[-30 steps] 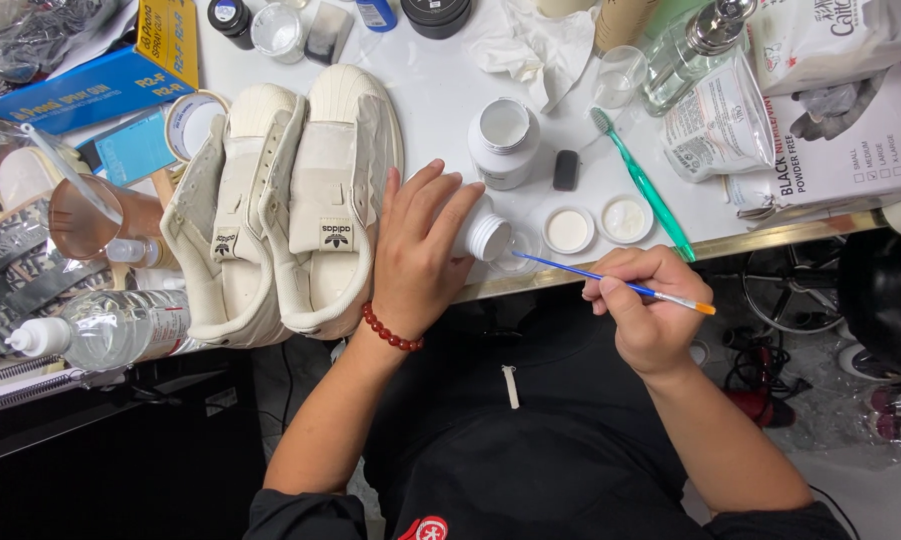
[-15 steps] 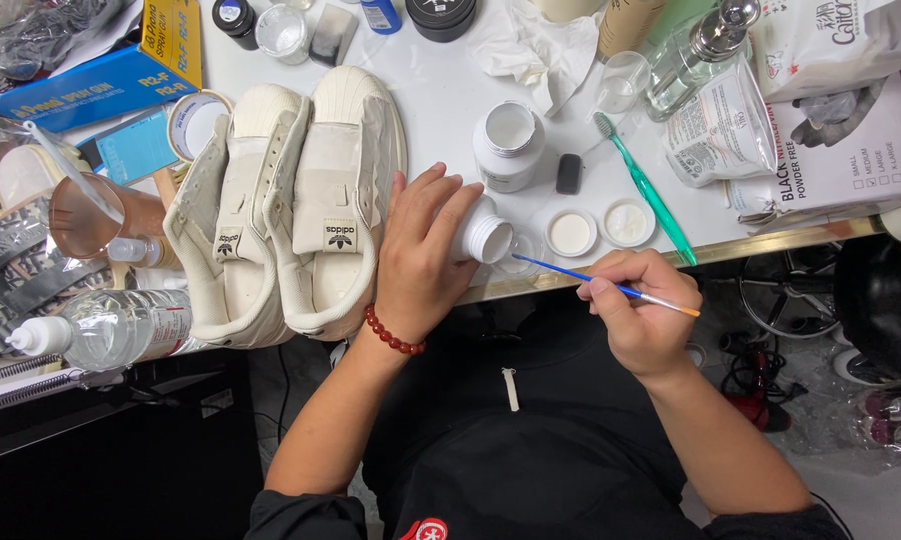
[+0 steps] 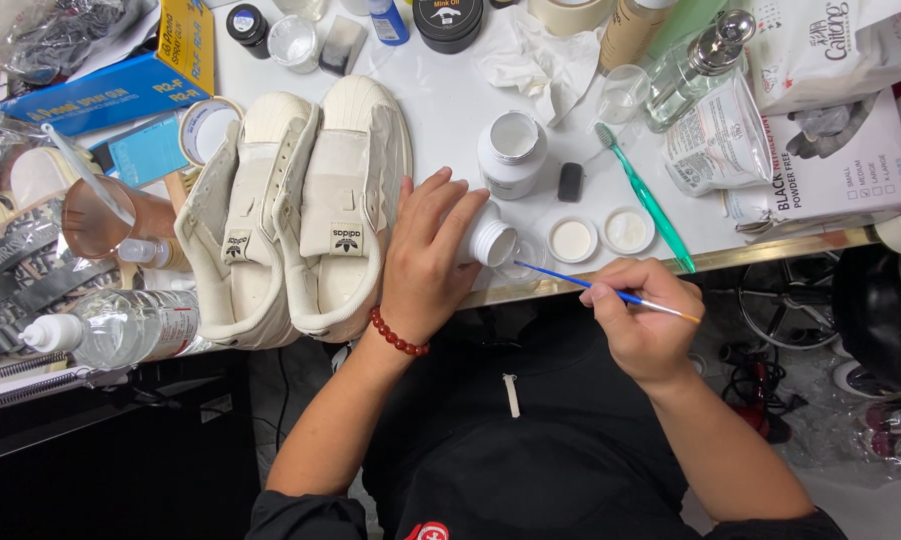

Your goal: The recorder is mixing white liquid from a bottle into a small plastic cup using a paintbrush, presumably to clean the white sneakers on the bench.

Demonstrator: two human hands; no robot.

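Curled around a small white bottle (image 3: pixel 490 238), the left hand (image 3: pixel 425 265) holds it tipped on its side, the open neck facing right, close to the worktop's (image 3: pixel 440 120) near edge. Right hand (image 3: pixel 642 325) is pinched shut on a thin blue-handled brush (image 3: pixel 610 292), held out past the near edge over the person's dark lap; the brush tip points left at a small clear cup (image 3: pixel 523 268) sitting right by the bottle's mouth. What the cup holds cannot be told.

Just behind the bottle stands an open white jar (image 3: pixel 511 152) with pale contents showing at its mouth. Two white lids (image 3: pixel 600 235) lie side by side near the front edge, to the right of the cup, and a small black cap (image 3: pixel 570 182) lies behind them. A green toothbrush (image 3: pixel 642 195) runs diagonally toward the gold-trimmed near edge.

A pair of cream sneakers (image 3: pixel 295 215) lies side by side against the left hand, heels overhanging the near edge. Free surface is scant: a bare strip between the sneakers and the white jar, and a little room between the lids and the edge. Toward the far edge sit a dark tin (image 3: pixel 448 20), crumpled tissue (image 3: pixel 542 62) and a glass spray bottle (image 3: pixel 695 65); a white glove box (image 3: pixel 830 160) fills the right corner.
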